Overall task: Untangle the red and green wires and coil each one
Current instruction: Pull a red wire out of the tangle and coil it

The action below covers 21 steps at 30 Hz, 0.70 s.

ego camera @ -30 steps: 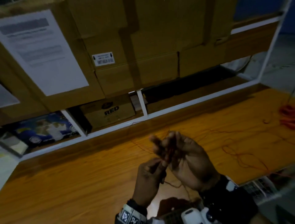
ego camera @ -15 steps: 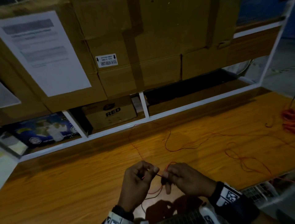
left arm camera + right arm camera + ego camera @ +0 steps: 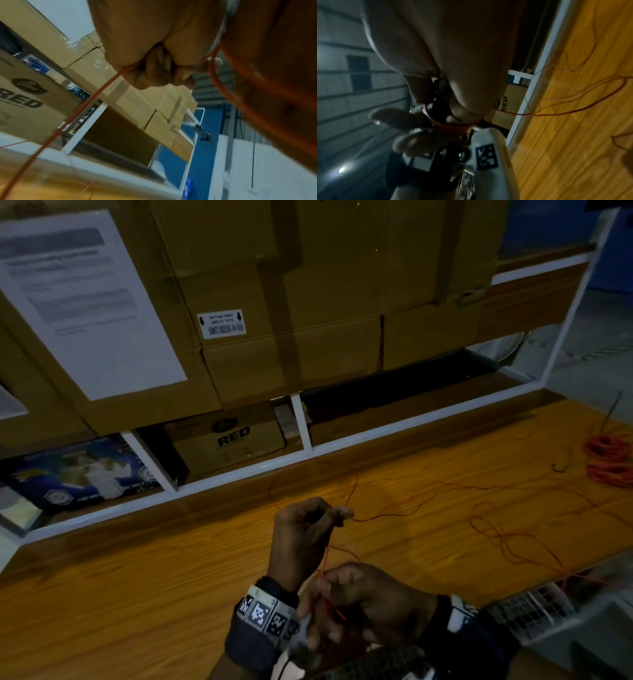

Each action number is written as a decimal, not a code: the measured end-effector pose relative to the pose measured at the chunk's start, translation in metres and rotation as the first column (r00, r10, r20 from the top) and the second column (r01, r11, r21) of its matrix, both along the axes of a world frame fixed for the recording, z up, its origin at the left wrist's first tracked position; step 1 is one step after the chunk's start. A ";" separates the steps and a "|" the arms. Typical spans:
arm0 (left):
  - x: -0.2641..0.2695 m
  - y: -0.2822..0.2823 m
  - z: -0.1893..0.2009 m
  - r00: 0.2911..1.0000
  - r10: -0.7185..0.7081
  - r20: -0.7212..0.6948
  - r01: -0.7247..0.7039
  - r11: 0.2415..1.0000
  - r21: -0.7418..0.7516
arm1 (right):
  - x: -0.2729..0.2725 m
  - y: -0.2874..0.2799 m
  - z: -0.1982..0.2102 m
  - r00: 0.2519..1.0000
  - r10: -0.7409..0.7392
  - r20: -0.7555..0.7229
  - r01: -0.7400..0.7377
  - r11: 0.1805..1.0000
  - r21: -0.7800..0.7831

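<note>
Pinching the thin, limp red wire [image 3: 383, 513] at lower centre, the left hand [image 3: 305, 539] and right hand [image 3: 363, 599] each grip it lightly while slack sprawls rightward across the counter [image 3: 137, 594].

Dim and underexposed in the head view, with murky shadow under the shelf [image 3: 394, 419] and along the far edge of the table [image 3: 137, 594]; straight lines bowed toward the edges. Brighter in the left wrist view, lit from the pale upper corner, yet smeared by motion blur below. Dark, noisy and soft in the right wrist view, apart from one small glaring light spot [image 3: 341, 169] at lower left
</note>
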<state>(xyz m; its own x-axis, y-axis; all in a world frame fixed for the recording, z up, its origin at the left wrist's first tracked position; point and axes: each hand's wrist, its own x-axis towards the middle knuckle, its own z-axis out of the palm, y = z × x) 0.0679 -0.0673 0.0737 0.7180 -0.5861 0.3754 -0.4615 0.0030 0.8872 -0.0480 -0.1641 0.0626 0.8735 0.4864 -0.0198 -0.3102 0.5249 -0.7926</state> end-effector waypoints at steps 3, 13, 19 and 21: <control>0.007 -0.006 -0.004 1.000 0.024 -0.010 -0.025 0.999 -0.032 | -0.006 -0.006 0.005 0.994 -0.112 0.017 0.109 0.986 0.127; -0.037 -0.025 -0.045 0.991 -0.078 -0.107 0.089 0.990 0.107 | 0.004 -0.089 0.085 0.657 -0.752 -0.060 0.708 0.586 0.394; -0.019 0.012 -0.053 0.998 0.058 0.005 -0.058 0.974 0.220 | 0.011 -0.109 0.007 0.401 -0.506 0.764 0.876 -0.033 -0.481; -0.011 0.023 -0.046 0.982 0.146 0.117 -0.173 0.944 0.280 | 0.008 -0.107 -0.010 0.537 -0.413 0.736 0.784 -0.079 -0.616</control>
<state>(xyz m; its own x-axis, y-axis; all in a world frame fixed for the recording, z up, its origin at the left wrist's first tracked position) 0.0564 -0.0446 0.0278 0.7808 -0.5598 0.2775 -0.5155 -0.3263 0.7923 -0.0398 -0.2714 0.0528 0.8440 -0.4167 0.3377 -0.0024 -0.6326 -0.7744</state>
